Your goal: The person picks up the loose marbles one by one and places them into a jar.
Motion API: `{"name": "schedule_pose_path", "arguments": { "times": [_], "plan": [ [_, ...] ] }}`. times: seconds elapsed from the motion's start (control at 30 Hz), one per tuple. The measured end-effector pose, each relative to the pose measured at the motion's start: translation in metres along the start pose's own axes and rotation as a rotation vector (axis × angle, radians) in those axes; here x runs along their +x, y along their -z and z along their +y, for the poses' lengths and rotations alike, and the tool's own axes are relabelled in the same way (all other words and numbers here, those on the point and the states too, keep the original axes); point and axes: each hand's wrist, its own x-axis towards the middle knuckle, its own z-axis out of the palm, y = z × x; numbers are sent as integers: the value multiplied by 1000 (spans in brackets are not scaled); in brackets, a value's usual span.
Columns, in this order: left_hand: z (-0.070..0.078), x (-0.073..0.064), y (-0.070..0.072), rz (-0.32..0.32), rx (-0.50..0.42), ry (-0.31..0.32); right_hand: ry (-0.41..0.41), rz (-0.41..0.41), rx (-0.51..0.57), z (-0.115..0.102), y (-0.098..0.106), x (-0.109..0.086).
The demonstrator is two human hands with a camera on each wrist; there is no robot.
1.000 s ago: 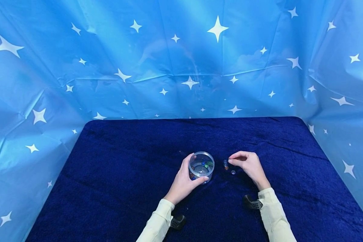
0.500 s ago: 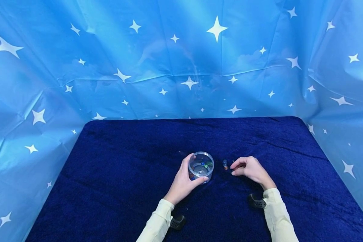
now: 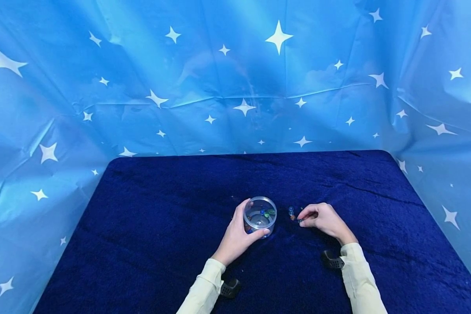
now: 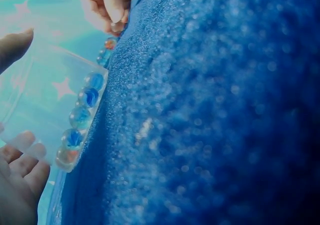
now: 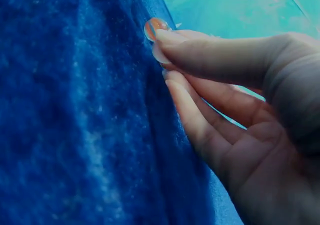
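Observation:
In the head view my left hand (image 3: 235, 240) is wrapped round the side of a clear round plastic jar (image 3: 276, 218), lidless, with its mouth tilted up. Blue, green and orange glass marbles lie inside, and the left wrist view shows a row of these marbles (image 4: 80, 116) along the jar's bottom. To the right, my right hand (image 3: 326, 221) pinches a small clear marble (image 3: 300, 220) between thumb and fingertips, low over the cloth. Just left of those fingertips sit an orange marble (image 3: 292, 217) and two bluish marbles (image 3: 291, 210) in a short line.
A dark blue plush cloth (image 3: 161, 218) covers the table. Behind and at both sides hangs a light blue curtain (image 3: 204, 65) with white stars. Black wrist straps (image 3: 332, 260) sit at both cream sleeves.
My right hand has moved down and slightly right, away from the bluish marbles, onto the separate clear marble, which it now pinches. The left hand and jar have stayed in place.

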Motion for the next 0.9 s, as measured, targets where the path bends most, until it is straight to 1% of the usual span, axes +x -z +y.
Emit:
{"name": "schedule_pose_path", "arguments": {
  "times": [0.13,0.3,0.43,0.6,0.77,0.9],
  "plan": [
    [-1,-1,0,1,-2,0,17,61,47,0,-2,1],
    [0,0,0,5,0,0,64,181,180,-5,-4,2],
    [0,0,0,7,6,-2,104,265,256,-11,-5,3],
    [-1,0,0,7,10,-2,141,349,307,-20,-6,4],
    [0,-1,0,3,2,3,170,410,342,-27,-9,6],
    [0,-1,0,7,2,-7,187,418,380,-37,-13,7]
  ]
}}
